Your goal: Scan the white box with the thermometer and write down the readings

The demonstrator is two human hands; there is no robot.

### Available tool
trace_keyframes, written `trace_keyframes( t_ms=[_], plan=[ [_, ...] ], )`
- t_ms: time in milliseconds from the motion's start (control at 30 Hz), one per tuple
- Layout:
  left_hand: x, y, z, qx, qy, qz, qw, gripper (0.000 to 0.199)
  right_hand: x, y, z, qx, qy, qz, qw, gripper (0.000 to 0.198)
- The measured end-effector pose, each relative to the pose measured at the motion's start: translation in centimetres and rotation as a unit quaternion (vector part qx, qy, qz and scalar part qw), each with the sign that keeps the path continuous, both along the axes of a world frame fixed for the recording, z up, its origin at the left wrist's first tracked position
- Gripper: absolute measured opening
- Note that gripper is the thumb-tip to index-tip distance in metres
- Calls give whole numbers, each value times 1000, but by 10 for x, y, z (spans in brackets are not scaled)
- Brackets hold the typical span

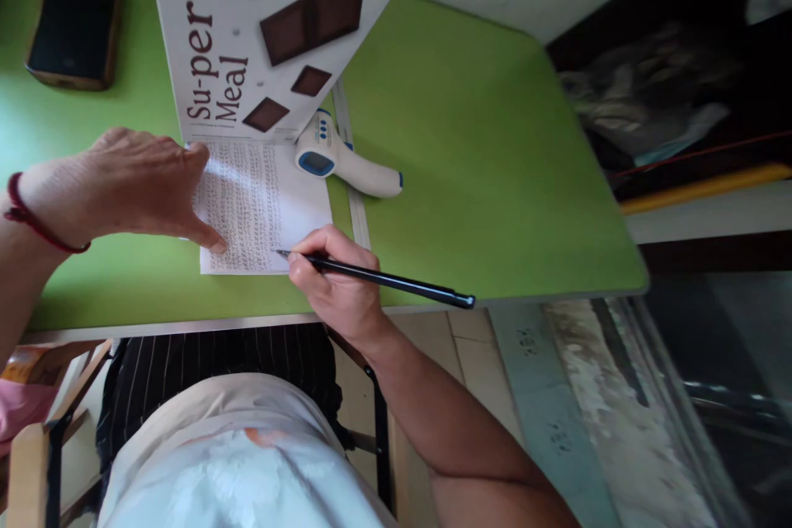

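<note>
A white sheet of paper (303,210), filled with rows of small handwriting, lies on the green table near its front edge. My right hand (340,285) grips a black pen (396,282), its tip at the paper just right of the written rows. The pen's long end slants off to the right. My left hand (139,186) rests over the paper's left side, thumb and fingers spread and touching it. Behind the paper stands a white box (216,25) with brown chocolate pictures. A white and blue infrared thermometer (346,161) lies at the paper's upper right corner.
A dark phone-like device (75,29) sits at the table's back left. The green table (483,157) stretches right to a rounded corner. Beyond it are a dark shelf with a crumpled bag (656,99) and a yellow bar (705,190). Wooden chair arms (30,470) flank my lap.
</note>
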State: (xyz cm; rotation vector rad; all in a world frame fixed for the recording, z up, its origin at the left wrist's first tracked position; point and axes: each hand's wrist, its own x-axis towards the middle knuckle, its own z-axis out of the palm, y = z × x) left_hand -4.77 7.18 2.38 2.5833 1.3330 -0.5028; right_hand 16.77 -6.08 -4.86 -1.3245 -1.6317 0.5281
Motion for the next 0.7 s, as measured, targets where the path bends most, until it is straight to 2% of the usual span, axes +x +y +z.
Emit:
trace_keyframes(
  t_ms=[300, 567, 700],
  plan=[
    [4, 2, 1, 6, 48, -11, 999, 78, -1, 1, 1, -6, -13, -9, 1000, 17],
    [4, 3, -3, -26, -46, 32, 998, 67, 0, 0, 0, 5, -4, 1, 1000, 17],
    [4, 2, 0, -20, -20, 21, 999, 66, 1, -1, -1, 8, -9, -19, 1000, 15]
  ],
)
